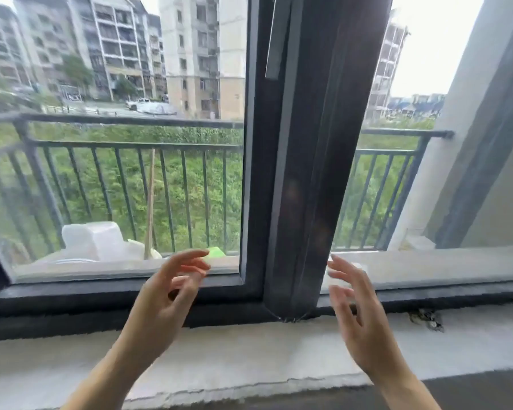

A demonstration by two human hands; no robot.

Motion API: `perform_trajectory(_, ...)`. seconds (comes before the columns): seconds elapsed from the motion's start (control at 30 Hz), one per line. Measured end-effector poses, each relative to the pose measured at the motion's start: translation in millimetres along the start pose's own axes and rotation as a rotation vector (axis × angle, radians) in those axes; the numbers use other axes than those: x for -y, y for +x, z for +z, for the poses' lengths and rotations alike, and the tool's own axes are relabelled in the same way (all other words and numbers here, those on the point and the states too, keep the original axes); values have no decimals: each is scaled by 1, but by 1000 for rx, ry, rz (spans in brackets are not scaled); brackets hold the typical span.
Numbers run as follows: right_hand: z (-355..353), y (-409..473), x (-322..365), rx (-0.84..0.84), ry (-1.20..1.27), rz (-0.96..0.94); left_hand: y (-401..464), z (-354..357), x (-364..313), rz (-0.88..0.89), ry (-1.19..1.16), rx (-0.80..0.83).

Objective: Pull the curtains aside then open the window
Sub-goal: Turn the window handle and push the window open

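A dark-framed window fills the view. Its swinging sash (pixel 308 143) stands edge-on toward me in the middle, with an open gap to its right where I see the railing without glass. The left pane (pixel 116 173) is glazed and fixed in its frame. My left hand (pixel 166 294) hovers in front of the lower frame left of the sash, fingers spread and empty. To the right of the sash's bottom corner my right hand (pixel 356 309) is raised, fingers apart, holding nothing. No curtain is in view.
A pale concrete sill (pixel 249 350) runs below the frame. Outside, a dark metal railing (pixel 131 143) guards a ledge holding white foam blocks (pixel 92 241) and a green object (pixel 216 252). A grey wall column (pixel 471 128) stands at the right.
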State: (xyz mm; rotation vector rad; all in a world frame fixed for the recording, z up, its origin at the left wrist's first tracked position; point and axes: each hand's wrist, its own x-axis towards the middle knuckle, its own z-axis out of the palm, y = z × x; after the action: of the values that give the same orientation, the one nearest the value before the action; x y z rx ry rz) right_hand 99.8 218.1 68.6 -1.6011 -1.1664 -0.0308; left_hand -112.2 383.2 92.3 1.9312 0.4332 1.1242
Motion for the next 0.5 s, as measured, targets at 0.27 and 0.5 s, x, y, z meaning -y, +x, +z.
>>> perform_trajectory(0.27,-23,135,79,-316,-137,-539,128,10,-106,477,271,-173)
perform_trajectory(0.5,21,168,74,-624,-322,-626,186,32,-174,232,-65,-44)
